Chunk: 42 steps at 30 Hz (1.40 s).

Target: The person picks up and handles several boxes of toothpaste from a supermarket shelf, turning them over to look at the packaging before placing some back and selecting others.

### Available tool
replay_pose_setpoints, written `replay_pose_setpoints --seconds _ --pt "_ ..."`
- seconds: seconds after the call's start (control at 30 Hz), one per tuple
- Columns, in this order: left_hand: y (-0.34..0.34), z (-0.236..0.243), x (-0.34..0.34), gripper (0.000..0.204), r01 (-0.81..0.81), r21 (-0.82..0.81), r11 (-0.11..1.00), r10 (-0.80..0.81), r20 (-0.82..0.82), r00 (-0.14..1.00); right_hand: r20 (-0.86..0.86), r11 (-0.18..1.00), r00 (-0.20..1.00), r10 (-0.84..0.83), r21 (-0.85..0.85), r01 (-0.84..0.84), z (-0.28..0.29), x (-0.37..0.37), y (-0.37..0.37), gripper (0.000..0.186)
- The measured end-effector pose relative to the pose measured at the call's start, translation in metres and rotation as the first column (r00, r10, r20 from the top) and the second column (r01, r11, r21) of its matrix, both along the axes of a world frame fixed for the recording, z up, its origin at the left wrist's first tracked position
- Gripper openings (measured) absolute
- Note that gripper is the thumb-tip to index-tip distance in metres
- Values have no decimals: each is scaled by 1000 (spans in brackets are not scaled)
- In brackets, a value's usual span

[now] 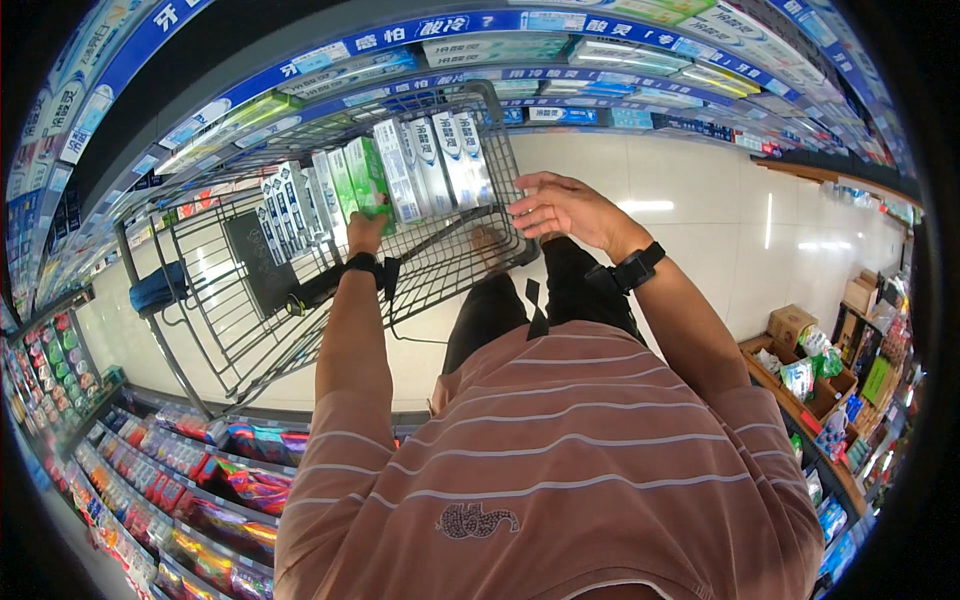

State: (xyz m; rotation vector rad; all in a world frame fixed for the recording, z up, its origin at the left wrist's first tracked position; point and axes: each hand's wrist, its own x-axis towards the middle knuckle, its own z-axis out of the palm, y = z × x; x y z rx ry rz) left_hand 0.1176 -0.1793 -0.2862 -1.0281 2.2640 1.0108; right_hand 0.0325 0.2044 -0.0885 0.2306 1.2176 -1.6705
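A wire shopping cart (500,150) stands in front of me with a row of toothpaste boxes in it. My left hand (366,232) reaches into the cart, its fingers closed at the near end of a green toothpaste box (366,170). White-and-blue toothpaste boxes (440,160) stand to the right of the green one, and more white boxes with dark print (288,212) are on its left. Just off the cart's right end, my right hand (568,210) is open and holds nothing, fingers stretched toward the rim.
Shelves of boxed toothpaste with a blue edge strip (400,34) run along the far side. Behind the cart at lower left is a rack of colourful packs (210,480). Cardboard boxes (790,326) and mixed goods sit at the right. A pale tiled floor (690,230) lies between.
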Motion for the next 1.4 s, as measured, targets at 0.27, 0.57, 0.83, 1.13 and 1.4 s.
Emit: replay_pose_setpoints --seconds 0.27,0.57,0.83,1.13,1.4 --pt "10 -4 -3 64 194 -257 947 -180 76 981 20 1000 1000 13 22 -14 3 -2 -5 40" --pt "2 22 -8 62 220 -423 879 -194 104 976 34 999 999 -6 35 5 -6 6 6 39" --pt "-31 11 7 56 156 -479 864 -142 66 988 39 999 999 -18 34 16 -11 10 12 38" --pt "-45 3 24 60 48 -364 930 -126 -193 973 51 999 998 -29 40 27 -11 10 13 36" --pt "-3 24 -22 84 144 -409 901 -243 -201 949 70 997 996 -60 47 56 -17 13 19 36"
